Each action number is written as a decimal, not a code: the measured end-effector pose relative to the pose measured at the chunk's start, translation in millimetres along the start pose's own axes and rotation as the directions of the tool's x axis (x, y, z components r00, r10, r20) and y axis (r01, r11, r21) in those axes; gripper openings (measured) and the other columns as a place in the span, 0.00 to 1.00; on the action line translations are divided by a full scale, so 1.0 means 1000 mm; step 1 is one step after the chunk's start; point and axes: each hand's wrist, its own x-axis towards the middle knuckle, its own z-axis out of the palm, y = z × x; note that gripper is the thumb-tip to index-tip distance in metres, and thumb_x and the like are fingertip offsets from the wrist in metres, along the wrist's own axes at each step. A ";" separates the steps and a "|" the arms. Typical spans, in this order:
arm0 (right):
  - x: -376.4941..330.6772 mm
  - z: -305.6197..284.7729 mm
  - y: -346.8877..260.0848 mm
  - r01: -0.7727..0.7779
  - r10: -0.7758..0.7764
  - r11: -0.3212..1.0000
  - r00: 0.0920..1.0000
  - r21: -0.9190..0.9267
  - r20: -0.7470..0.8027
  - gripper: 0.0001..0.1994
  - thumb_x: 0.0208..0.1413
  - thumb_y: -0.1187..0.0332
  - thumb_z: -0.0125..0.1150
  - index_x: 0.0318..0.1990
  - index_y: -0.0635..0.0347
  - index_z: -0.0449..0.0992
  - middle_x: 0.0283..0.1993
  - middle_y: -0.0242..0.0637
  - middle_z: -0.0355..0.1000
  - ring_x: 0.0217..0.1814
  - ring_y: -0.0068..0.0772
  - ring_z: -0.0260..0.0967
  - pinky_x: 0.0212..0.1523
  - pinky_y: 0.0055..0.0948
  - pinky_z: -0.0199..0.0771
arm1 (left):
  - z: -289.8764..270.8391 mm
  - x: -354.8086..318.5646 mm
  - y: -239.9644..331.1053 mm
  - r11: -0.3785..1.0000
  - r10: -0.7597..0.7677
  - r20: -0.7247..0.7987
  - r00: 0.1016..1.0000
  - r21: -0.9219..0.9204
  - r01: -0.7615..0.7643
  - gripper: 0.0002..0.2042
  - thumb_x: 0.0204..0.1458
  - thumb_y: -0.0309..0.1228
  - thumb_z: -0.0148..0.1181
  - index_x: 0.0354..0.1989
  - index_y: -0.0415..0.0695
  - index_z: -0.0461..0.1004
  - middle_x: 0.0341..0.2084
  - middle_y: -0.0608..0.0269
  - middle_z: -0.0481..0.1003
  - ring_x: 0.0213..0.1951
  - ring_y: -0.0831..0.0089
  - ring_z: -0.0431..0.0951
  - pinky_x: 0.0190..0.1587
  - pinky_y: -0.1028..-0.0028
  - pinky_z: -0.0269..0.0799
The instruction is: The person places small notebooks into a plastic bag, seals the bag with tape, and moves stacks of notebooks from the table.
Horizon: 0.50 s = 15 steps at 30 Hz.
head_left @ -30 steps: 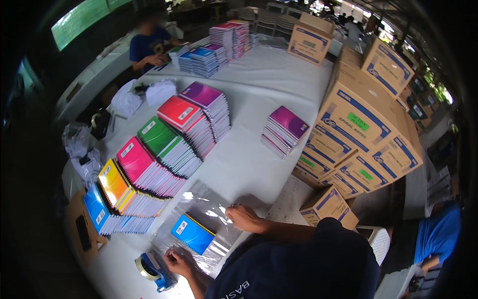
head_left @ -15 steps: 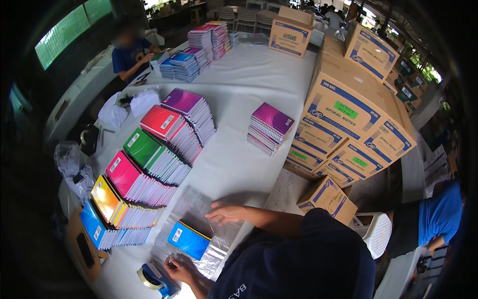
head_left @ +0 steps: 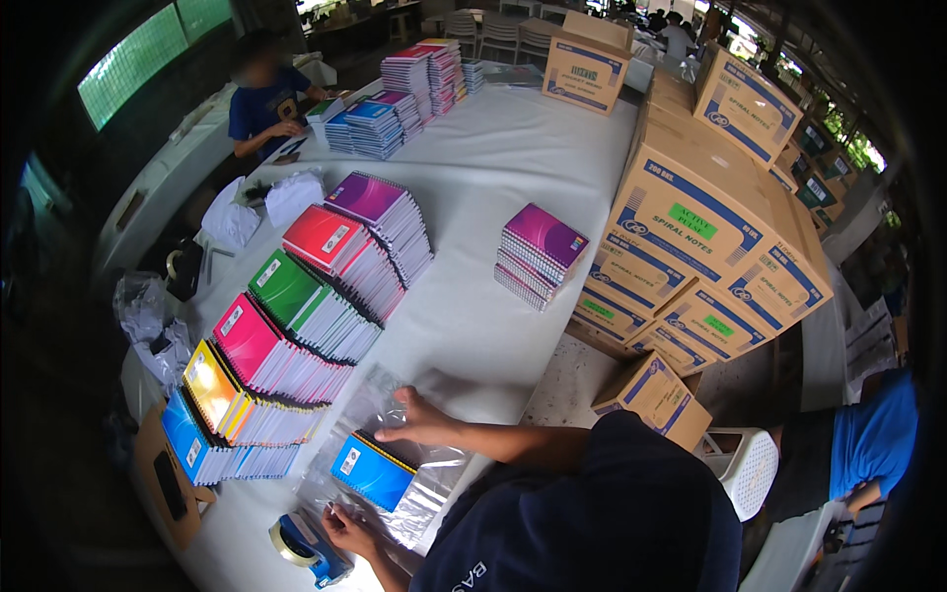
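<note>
A blue spiral notebook [head_left: 372, 474] with a yellow strip along its coil lies on a clear plastic sheet [head_left: 446, 481]. My right hand [head_left: 424, 420] is over the notebook's coiled far edge, thumb spread away from the fingers, gripping nothing. At the near left, the bent fingers of my left hand [head_left: 347, 531] pinch the edge of the plastic, beside a blue tape dispenser [head_left: 308, 549] with a roll of tape. Left of the sheet runs a row of stacked spiral notebooks [head_left: 286, 345] in blue, yellow, pink, green, red and purple.
A small stack of purple notebooks [head_left: 541, 249] stands mid-table. Large cardboard cartons [head_left: 691, 212] are piled along the right side, near a white stool [head_left: 745, 472]. Across the table a person [head_left: 264, 104] sits by more notebook stacks [head_left: 370, 128]. Another person in blue [head_left: 873, 434] is at right.
My right hand has moved left to the notebook's coiled edge, and its thumb has lifted apart. My left hand stays at the plastic's edge. The whole view has shifted slightly.
</note>
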 end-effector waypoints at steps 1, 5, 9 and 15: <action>-0.003 0.000 -0.001 0.003 0.001 0.996 0.999 -0.088 0.042 0.41 0.44 0.54 0.68 0.61 0.63 0.54 0.62 0.60 0.51 0.67 0.52 0.49 0.66 0.36 0.49 | -0.001 0.001 -0.002 0.999 0.017 0.008 1.000 0.028 -0.017 0.12 0.57 0.34 0.54 0.40 0.36 0.69 0.23 0.65 0.70 0.20 0.81 0.65 0.18 0.81 0.60; -0.019 0.005 0.018 0.147 -0.123 0.946 0.987 -0.290 0.101 0.34 0.45 0.64 0.67 0.59 0.64 0.59 0.65 0.60 0.45 0.65 0.57 0.50 0.64 0.39 0.54 | -0.004 0.003 -0.009 0.998 0.055 0.030 0.998 0.021 -0.056 0.11 0.57 0.32 0.54 0.41 0.35 0.69 0.24 0.64 0.70 0.21 0.81 0.66 0.18 0.81 0.61; -0.039 0.004 0.035 0.229 -0.269 0.908 0.961 -0.350 -0.071 0.28 0.47 0.67 0.65 0.55 0.64 0.63 0.66 0.60 0.41 0.65 0.56 0.50 0.59 0.38 0.60 | -0.003 0.001 -0.009 0.999 0.032 0.032 0.999 -0.011 -0.032 0.11 0.57 0.32 0.53 0.40 0.35 0.69 0.24 0.64 0.71 0.21 0.81 0.67 0.19 0.81 0.62; -0.038 -0.018 0.043 -0.069 0.121 0.965 0.973 -0.253 0.196 0.23 0.48 0.65 0.63 0.52 0.63 0.67 0.50 0.57 0.65 0.47 0.49 0.70 0.41 0.40 0.71 | -0.005 0.002 -0.014 0.998 0.048 0.073 0.996 0.047 -0.052 0.11 0.57 0.32 0.53 0.40 0.35 0.69 0.25 0.62 0.72 0.22 0.80 0.68 0.20 0.80 0.64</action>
